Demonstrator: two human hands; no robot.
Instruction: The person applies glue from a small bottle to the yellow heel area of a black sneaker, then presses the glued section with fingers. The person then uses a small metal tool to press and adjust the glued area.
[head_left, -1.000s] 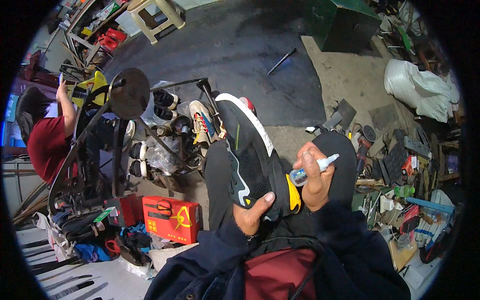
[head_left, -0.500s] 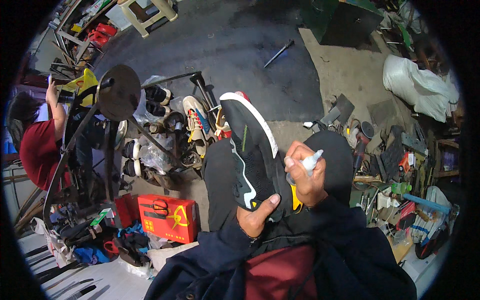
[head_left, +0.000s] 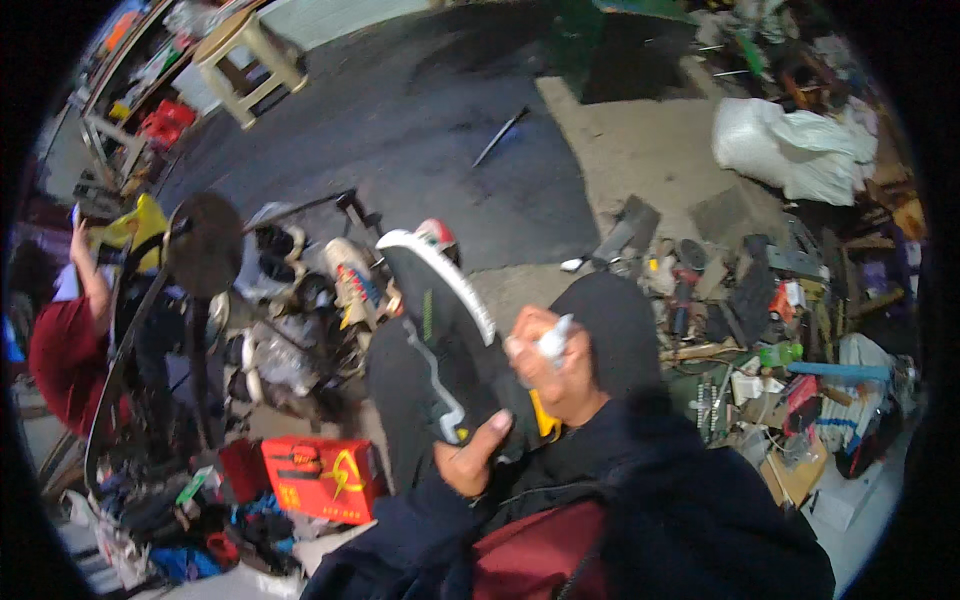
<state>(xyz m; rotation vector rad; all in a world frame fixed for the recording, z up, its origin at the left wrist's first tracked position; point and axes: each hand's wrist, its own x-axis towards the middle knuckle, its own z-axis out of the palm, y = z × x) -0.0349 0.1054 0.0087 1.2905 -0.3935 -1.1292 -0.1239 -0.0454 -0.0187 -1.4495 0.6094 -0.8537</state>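
Note:
A black sneaker (head_left: 415, 335) with a white sole edge lies across my lap, its toe pointing away from me. My left hand (head_left: 472, 458) is closed round its near end, thumb on top. In my right hand (head_left: 560, 375), held just right of the shoe, is a small whitish squeeze bottle (head_left: 554, 340), its narrow tip pointing up; motion blurs it. A yellow piece (head_left: 545, 415) shows below the right hand; I cannot tell whether it belongs to the shoe.
At the left stand a metal stand with a round plate (head_left: 205, 245), several shoes (head_left: 350, 285) and a red box (head_left: 318, 480) with scissors on it. Another person (head_left: 70, 350) sits far left. Scattered tools (head_left: 690, 270) and a white sack (head_left: 790, 150) lie right. A stool (head_left: 250, 70) stands far back.
The whole view has swung, so the surroundings sit further left, and lower on the left side. Both hands keep their holds on the sneaker and the squeeze bottle.

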